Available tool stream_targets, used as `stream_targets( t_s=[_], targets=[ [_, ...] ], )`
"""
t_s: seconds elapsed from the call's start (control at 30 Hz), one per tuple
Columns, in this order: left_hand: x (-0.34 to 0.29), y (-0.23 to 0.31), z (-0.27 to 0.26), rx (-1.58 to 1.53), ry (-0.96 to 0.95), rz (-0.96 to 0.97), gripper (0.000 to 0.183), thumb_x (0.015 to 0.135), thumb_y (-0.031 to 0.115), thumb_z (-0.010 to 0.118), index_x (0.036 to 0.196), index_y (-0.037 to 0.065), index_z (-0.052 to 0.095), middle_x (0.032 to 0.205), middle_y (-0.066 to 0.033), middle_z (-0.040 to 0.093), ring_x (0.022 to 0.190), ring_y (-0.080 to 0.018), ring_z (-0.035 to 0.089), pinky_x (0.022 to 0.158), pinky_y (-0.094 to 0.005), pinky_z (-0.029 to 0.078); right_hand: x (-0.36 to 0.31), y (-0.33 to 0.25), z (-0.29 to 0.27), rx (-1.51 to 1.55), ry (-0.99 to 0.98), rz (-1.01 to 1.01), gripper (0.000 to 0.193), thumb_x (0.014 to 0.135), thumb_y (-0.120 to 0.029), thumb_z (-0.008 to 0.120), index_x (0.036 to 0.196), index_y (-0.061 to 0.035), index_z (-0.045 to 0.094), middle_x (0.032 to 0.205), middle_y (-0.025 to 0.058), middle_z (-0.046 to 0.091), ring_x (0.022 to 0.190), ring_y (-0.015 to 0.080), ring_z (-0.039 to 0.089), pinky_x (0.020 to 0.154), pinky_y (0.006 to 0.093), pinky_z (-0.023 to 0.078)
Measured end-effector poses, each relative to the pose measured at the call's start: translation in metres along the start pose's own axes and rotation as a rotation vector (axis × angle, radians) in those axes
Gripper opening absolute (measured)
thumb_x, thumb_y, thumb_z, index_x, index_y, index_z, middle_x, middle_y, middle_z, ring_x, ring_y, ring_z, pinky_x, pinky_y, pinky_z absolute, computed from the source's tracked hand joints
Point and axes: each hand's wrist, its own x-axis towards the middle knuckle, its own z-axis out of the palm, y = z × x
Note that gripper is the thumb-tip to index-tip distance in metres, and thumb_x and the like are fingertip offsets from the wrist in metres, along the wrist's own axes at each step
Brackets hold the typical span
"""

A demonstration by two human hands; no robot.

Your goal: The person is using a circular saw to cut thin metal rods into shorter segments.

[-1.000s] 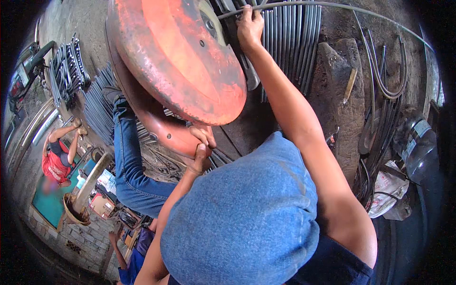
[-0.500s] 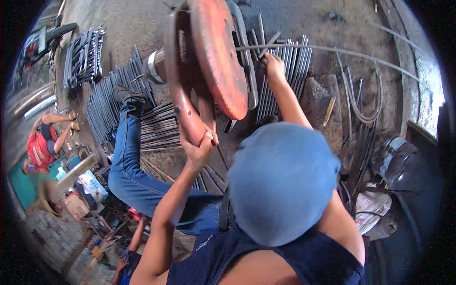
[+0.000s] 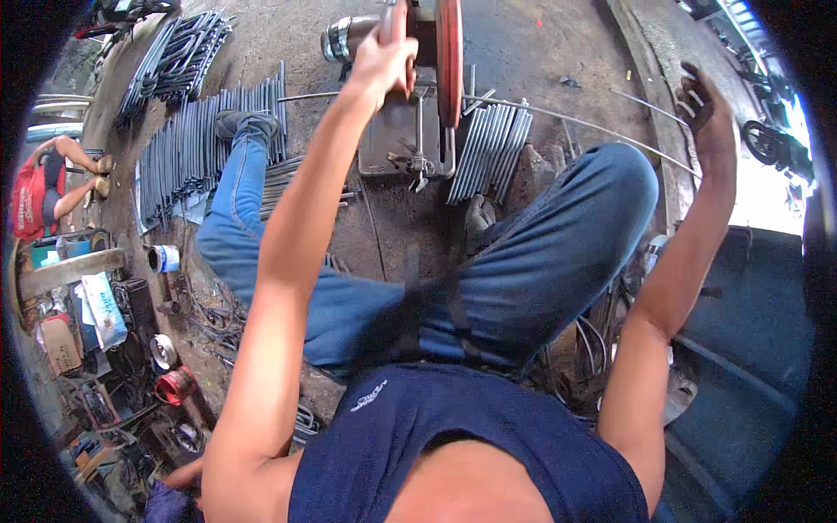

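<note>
My left hand (image 3: 384,68) is closed around the handle (image 3: 398,19) of a cut-off saw with a red round guard (image 3: 449,61). Beneath the guard sits the saw's metal base (image 3: 379,144), with a clamp screw (image 3: 420,164) at its near end. A long thin metal rod (image 3: 575,119) runs crosswise through the base and far out to the right. My right hand (image 3: 704,109) is raised at the far right, fingers loosely apart, and nothing shows in it. Cut bars (image 3: 493,148) lie side by side just right of the base, with short crossed pieces at their far end.
More cut bars (image 3: 205,144) lie in a row by my left foot. Bent metal frames (image 3: 187,52) are stacked beyond. A person in red (image 3: 37,196) sits at the far left. Cans, boxes and tools crowd the lower left; a dark blue panel (image 3: 750,322) stands right.
My left hand and the saw handle have moved up and away from me. My right hand has left the rod and swung out right. The blue cap has gone from view.
</note>
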Motion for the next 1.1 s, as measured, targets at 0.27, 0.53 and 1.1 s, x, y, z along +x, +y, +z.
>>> stream_targets(
  t_s=[0.27, 0.53, 1.1],
  targets=[
    [0.074, 0.053, -0.013, 0.28, -0.056, -0.182, 0.034, 0.082, 0.025, 0.061, 0.103, -0.002, 0.054, 0.074, -0.0145, 0.06, 0.058, -0.0235, 0.06, 0.053, -0.0392, 0.051, -0.1, 0.027, 0.167, -0.508, -0.97, 0.152, 0.045, 0.088, -0.04, 0.065, 0.11, -0.001, 0.065, 0.092, 0.0101, 0.067, 0.076, 0.0154, 0.063, 0.068, 0.0293, 0.055],
    [0.074, 0.077, -0.006, 0.248, -0.038, -0.125, 0.039, 0.084, 0.035, 0.056, 0.093, -0.003, 0.06, 0.074, -0.018, 0.062, 0.062, -0.0282, 0.061, 0.056, -0.0429, 0.051, -0.132, 0.339, 0.324, -0.971, -0.514, 0.601, 0.057, 0.06, -0.032, 0.089, 0.098, 0.0052, 0.065, 0.088, 0.0195, 0.068, 0.07, 0.0298, 0.066, 0.065, 0.0371, 0.058],
    [0.062, 0.083, -0.006, 0.073, -0.027, -0.148, 0.016, 0.074, 0.016, 0.057, 0.068, 0.001, 0.054, 0.055, -0.0109, 0.054, 0.046, -0.0236, 0.057, 0.045, -0.0402, 0.052, -0.179, 0.434, 0.347, 0.244, 0.213, 0.549, 0.039, 0.071, -0.008, 0.081, 0.1, -0.0002, 0.056, 0.088, 0.0072, 0.061, 0.077, 0.0169, 0.061, 0.067, 0.0286, 0.052]
  ],
)
